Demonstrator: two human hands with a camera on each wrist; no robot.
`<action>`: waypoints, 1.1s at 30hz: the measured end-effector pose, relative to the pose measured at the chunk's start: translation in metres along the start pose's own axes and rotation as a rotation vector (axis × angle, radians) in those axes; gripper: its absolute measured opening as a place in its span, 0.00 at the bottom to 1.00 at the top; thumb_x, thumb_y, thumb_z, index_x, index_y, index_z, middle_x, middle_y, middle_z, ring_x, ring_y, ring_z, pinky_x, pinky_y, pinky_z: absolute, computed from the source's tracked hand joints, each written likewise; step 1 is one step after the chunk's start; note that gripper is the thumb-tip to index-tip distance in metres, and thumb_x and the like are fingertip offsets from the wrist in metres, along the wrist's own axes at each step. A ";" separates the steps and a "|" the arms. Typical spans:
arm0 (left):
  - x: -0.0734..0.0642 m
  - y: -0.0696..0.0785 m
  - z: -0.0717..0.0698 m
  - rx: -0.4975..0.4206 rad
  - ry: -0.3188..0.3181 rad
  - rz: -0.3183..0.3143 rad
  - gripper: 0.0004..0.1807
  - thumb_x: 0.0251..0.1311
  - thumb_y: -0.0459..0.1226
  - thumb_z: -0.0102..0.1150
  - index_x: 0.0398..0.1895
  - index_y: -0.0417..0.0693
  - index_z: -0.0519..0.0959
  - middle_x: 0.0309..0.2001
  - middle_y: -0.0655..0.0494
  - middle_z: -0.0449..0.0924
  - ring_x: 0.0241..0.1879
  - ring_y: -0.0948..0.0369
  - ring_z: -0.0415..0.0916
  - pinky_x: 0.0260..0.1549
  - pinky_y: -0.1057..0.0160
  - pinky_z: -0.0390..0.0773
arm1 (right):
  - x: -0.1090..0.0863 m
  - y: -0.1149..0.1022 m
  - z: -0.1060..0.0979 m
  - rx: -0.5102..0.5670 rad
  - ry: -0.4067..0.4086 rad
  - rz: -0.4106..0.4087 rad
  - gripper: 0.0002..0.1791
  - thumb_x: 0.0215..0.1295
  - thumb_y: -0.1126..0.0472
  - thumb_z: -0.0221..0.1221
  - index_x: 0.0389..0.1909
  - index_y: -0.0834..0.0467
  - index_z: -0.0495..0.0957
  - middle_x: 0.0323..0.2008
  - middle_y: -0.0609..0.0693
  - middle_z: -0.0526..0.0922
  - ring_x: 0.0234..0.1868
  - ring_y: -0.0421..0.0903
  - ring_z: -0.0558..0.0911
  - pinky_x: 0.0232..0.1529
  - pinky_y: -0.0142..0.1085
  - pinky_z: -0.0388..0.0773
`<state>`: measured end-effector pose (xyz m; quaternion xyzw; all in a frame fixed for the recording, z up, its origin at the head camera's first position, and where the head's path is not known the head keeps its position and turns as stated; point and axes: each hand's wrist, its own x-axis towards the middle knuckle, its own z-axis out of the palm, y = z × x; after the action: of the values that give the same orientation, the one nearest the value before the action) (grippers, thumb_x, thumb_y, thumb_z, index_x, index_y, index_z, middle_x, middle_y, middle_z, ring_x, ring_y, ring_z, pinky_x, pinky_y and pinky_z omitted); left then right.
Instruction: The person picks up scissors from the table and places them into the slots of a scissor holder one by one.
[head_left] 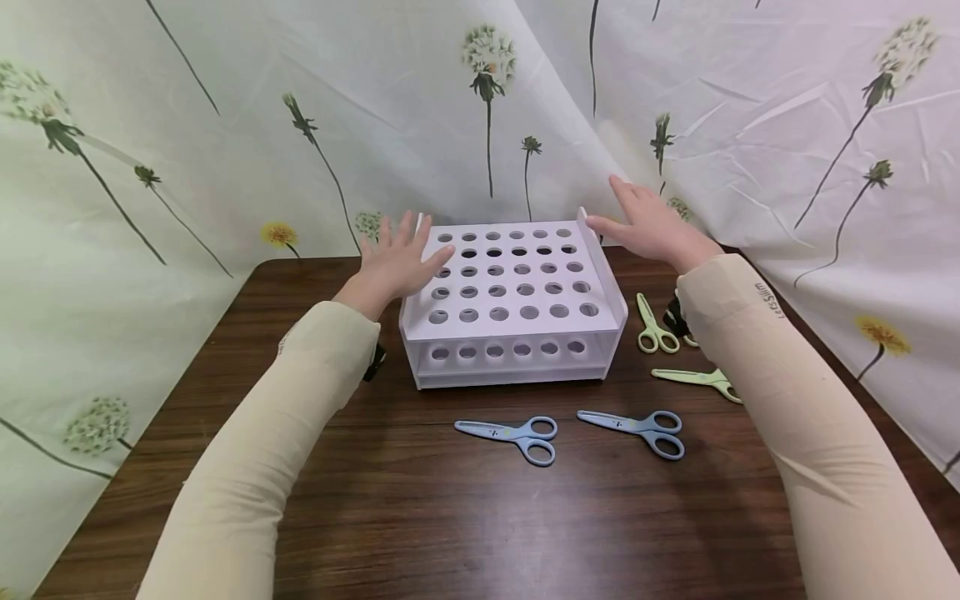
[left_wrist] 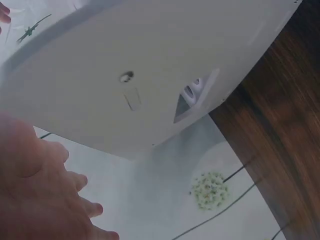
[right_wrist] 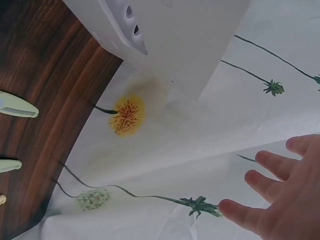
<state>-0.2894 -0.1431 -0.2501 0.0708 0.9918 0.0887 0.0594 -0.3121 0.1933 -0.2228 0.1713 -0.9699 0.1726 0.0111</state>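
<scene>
A white rack (head_left: 509, 281) with rows of round holes stands at the back of the table. My left hand (head_left: 397, 260) is raised at its left side, fingers spread, overlapping the left edge in the head view. On the other side is my right hand (head_left: 654, 227), fingers extended, its thumb close to the top back corner of the right panel. Neither hand grips anything. The left wrist view shows the rack's side panel (left_wrist: 165, 60) above the left fingers (left_wrist: 90, 206). In the right wrist view, the right fingers (right_wrist: 245, 212) point away from the rack (right_wrist: 185, 45).
Two blue scissors (head_left: 495, 431) (head_left: 628, 423) lie in front of the rack. Green scissors (head_left: 649, 319) (head_left: 686, 377) lie to its right, partly behind the right sleeve (head_left: 772, 392). A flower-print cloth (head_left: 420, 125) hangs along the dark wooden table's (head_left: 480, 533) back and sides.
</scene>
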 end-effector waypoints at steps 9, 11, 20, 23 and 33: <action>-0.003 -0.009 0.004 -0.032 0.004 -0.015 0.43 0.60 0.67 0.19 0.72 0.57 0.27 0.71 0.49 0.18 0.64 0.47 0.10 0.55 0.38 0.18 | -0.006 0.006 -0.002 0.037 -0.001 -0.005 0.48 0.65 0.36 0.42 0.71 0.61 0.34 0.70 0.64 0.40 0.69 0.58 0.40 0.65 0.51 0.39; -0.004 -0.011 0.005 -0.030 0.002 -0.015 0.43 0.60 0.67 0.19 0.72 0.58 0.27 0.71 0.48 0.19 0.65 0.46 0.11 0.55 0.38 0.19 | -0.007 0.008 -0.002 0.048 -0.003 0.000 0.48 0.64 0.35 0.42 0.71 0.61 0.33 0.70 0.63 0.40 0.69 0.58 0.40 0.65 0.51 0.39; -0.007 -0.020 0.009 -0.009 -0.014 0.005 0.43 0.60 0.66 0.18 0.71 0.56 0.26 0.71 0.47 0.19 0.65 0.44 0.12 0.54 0.36 0.20 | -0.014 0.016 -0.001 0.054 -0.009 -0.014 0.48 0.65 0.35 0.41 0.71 0.61 0.33 0.71 0.61 0.39 0.69 0.58 0.39 0.65 0.52 0.38; -0.009 -0.021 0.010 -0.014 -0.022 0.013 0.43 0.60 0.66 0.18 0.71 0.56 0.26 0.70 0.48 0.18 0.64 0.45 0.11 0.54 0.35 0.20 | -0.015 0.019 -0.001 0.063 -0.008 -0.022 0.47 0.66 0.37 0.42 0.71 0.62 0.33 0.70 0.62 0.39 0.69 0.59 0.39 0.65 0.52 0.39; -0.014 -0.032 0.013 -0.032 -0.045 0.053 0.40 0.64 0.63 0.19 0.72 0.55 0.27 0.71 0.51 0.19 0.64 0.48 0.10 0.54 0.36 0.19 | -0.020 0.032 0.000 0.074 -0.005 -0.026 0.47 0.66 0.39 0.43 0.71 0.64 0.34 0.70 0.64 0.39 0.69 0.61 0.39 0.65 0.52 0.39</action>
<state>-0.2783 -0.1743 -0.2673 0.0978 0.9864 0.1046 0.0805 -0.3043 0.2283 -0.2355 0.1846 -0.9606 0.2079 0.0047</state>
